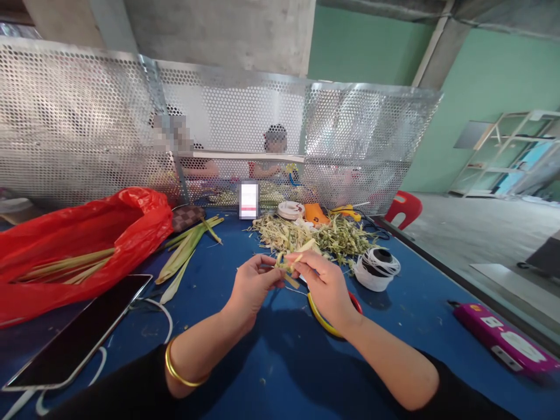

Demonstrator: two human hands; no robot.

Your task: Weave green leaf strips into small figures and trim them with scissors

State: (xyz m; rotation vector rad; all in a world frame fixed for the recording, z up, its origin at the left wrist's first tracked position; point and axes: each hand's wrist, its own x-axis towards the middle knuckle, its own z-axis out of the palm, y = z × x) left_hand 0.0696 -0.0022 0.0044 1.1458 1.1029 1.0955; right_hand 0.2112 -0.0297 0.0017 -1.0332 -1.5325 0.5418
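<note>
My left hand (250, 287) and my right hand (327, 287) meet above the middle of the blue table. Between their pinched fingertips is a small pale-green leaf strip (280, 261), folded or woven; its exact shape is partly hidden by the fingers. A flat tan end sticks out below. Under my right hand lie scissors with a yellow and red handle (321, 318), mostly covered by that hand. Just beyond the fingers spreads a heap of leaf scraps (345, 236). A white spool of cord (377, 269) stands to the right of my right hand.
On the left are a red plastic bag (144, 216) with long leaves, loose leaves (181, 259) and a tablet (83, 332) with a white cable. A phone (249, 200), tape roll (291, 210) and perforated metal screen (367, 140) stand behind. A purple box (503, 335) lies right.
</note>
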